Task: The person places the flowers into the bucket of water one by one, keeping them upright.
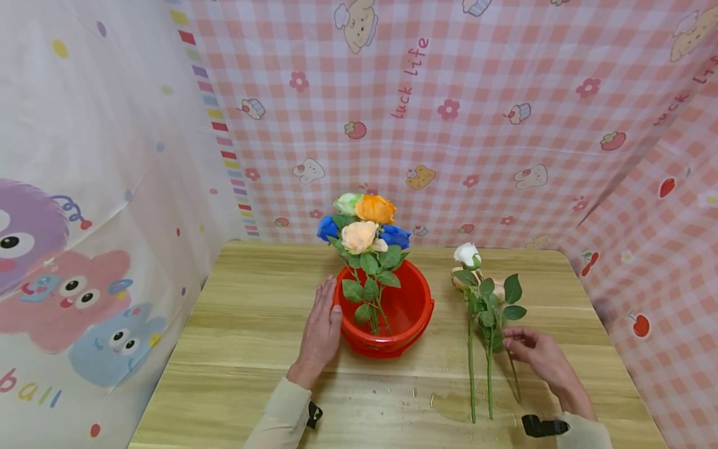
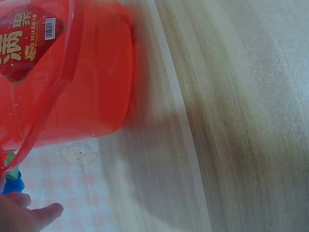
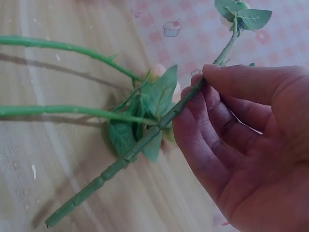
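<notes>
My right hand [image 1: 541, 358] pinches a dark green rose stem [image 3: 116, 166] between thumb and fingers; in the right wrist view it slants above the table, cut end at lower left. Two lighter green stems [image 1: 472, 374] lie beside it, their leaves overlapping. At their far end are a white rose [image 1: 466, 255] and peach blooms [image 1: 493, 288], partly covered by leaves. Against the left side of a red bucket [image 1: 381, 346] rests my left hand [image 1: 321, 333], fingers straight. Inside the bucket stand a peach rose [image 1: 359, 237], an orange rose [image 1: 376, 209], a pale green rose [image 1: 348, 204] and two blue roses [image 1: 395, 237].
Water drops and a small puddle [image 1: 451, 405] wet the wooden table [image 1: 252, 324] in front of the stems. A pink checked cloth [image 1: 404, 143] hangs behind the table, and a white patterned cloth [image 1: 140, 206] hangs at the left. The bucket's handle [image 2: 53, 92] hangs along its side.
</notes>
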Tool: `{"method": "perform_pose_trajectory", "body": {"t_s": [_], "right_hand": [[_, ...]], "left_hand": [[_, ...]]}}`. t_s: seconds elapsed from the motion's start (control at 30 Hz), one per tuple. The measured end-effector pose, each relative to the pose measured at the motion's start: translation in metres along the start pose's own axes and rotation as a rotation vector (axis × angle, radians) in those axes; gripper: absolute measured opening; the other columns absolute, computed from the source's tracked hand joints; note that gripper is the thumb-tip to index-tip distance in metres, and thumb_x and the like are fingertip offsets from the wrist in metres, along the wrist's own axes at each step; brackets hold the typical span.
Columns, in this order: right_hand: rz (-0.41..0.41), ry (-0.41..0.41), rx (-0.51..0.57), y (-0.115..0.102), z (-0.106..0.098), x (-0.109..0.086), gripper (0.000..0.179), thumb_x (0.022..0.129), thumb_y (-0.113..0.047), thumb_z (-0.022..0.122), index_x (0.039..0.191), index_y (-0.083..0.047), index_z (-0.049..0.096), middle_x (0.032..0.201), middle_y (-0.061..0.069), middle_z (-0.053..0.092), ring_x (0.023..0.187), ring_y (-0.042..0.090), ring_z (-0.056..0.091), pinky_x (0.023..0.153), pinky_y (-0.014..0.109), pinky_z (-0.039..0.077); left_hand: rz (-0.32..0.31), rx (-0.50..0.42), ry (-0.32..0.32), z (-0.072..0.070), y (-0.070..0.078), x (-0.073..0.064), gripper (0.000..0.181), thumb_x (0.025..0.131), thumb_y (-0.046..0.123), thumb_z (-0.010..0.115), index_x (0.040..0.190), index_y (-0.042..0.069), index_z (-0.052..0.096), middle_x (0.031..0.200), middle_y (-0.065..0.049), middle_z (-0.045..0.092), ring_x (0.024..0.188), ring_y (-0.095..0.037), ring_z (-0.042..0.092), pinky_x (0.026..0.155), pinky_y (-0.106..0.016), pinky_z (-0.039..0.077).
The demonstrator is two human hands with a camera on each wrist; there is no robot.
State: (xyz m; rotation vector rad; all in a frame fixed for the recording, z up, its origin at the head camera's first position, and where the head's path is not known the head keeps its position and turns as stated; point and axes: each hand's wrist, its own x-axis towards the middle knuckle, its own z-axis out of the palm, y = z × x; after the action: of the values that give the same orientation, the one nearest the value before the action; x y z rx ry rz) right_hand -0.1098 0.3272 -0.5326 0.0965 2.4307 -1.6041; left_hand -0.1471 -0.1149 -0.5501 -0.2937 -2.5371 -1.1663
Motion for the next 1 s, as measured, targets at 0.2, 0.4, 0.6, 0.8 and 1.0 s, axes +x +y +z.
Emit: {"method": "perform_pose_trajectory", "body": {"t_s": [0.2,0.4,0.6,0.8,1.0], "right_hand": [[-0.033,0.023,0.027,-0.012,0.002,-0.001,0.038,0.103,-0.008,0.060,0.131,0.018,0.054,0.116,0.025,0.066,0.097,0.013,0.068,0.082,0.026,0.061],[-0.039,0.049,0.028,-0.021,0.004,0.000,0.039,0.104,-0.011,0.060,0.132,0.016,0.054,0.115,0.021,0.068,0.096,0.010,0.067,0.083,0.029,0.062],[-0.049,0.075,0.015,-0.030,0.006,0.000,0.040,0.104,-0.014,0.061,0.132,0.014,0.054,0.110,0.012,0.068,0.093,0.007,0.066,0.082,0.028,0.062],[-0.077,0.101,0.013,-0.039,0.009,0.001,0.041,0.104,-0.016,0.063,0.131,0.013,0.055,0.108,0.011,0.068,0.091,0.006,0.066,0.080,0.025,0.060],[-0.094,0.135,0.004,-0.048,0.014,0.000,0.043,0.103,-0.019,0.065,0.131,0.012,0.057,0.108,0.011,0.068,0.094,0.012,0.067,0.079,0.024,0.060]], "left_hand": [[-0.002,-0.003,-0.002,-0.001,0.000,0.001,0.056,0.109,0.020,0.038,0.162,0.004,0.031,0.168,-0.010,0.030,0.155,-0.034,0.024,0.125,-0.050,0.025],[0.005,-0.007,0.000,-0.001,-0.001,0.001,0.056,0.109,0.021,0.037,0.162,0.003,0.031,0.168,-0.011,0.030,0.155,-0.034,0.024,0.126,-0.049,0.024],[0.000,-0.004,0.001,-0.001,-0.001,0.000,0.056,0.109,0.021,0.037,0.162,0.004,0.031,0.168,-0.010,0.030,0.155,-0.034,0.025,0.125,-0.050,0.025],[0.006,-0.003,0.002,-0.001,0.000,0.000,0.056,0.110,0.020,0.037,0.162,0.003,0.031,0.168,-0.012,0.031,0.155,-0.035,0.025,0.125,-0.049,0.025],[0.005,-0.011,0.000,-0.001,0.000,0.001,0.056,0.109,0.020,0.037,0.162,0.003,0.031,0.168,-0.011,0.030,0.155,-0.033,0.025,0.126,-0.048,0.024]]}}
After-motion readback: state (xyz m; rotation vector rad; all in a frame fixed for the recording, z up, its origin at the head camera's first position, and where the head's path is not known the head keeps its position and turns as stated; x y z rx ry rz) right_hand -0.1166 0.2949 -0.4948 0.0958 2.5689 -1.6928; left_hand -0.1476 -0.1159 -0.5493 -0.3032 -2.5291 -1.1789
